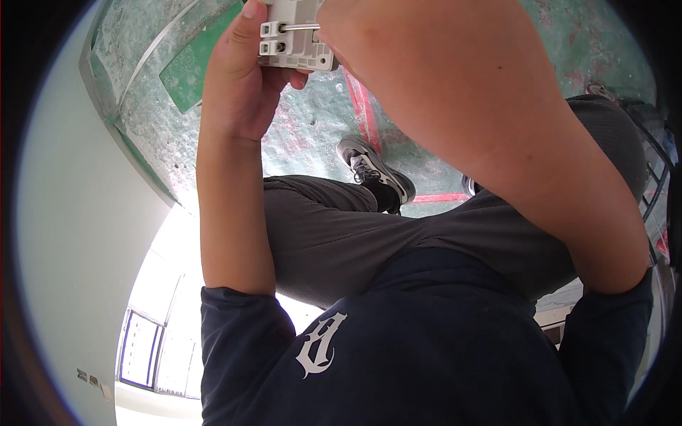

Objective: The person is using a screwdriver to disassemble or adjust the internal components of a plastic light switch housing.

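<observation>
Looks like the screwing bit: metal rod (304, 27) at the white block (302, 58) your left hand (244, 82) pinches, can't tell your right hand (362, 32) grip, next probably needs straight aim.

smooth matt plastic block (301, 58) up at 12 o'clock, shiny metal rod (302, 28) against it, pretty scuffed, rough-looking floor (305, 145) around 11, ribbed matt cloth trousers (327, 216) mid-dial, plain matt cloth shirt (440, 341) at 6, smooth wall (71, 213) at 9
</observation>
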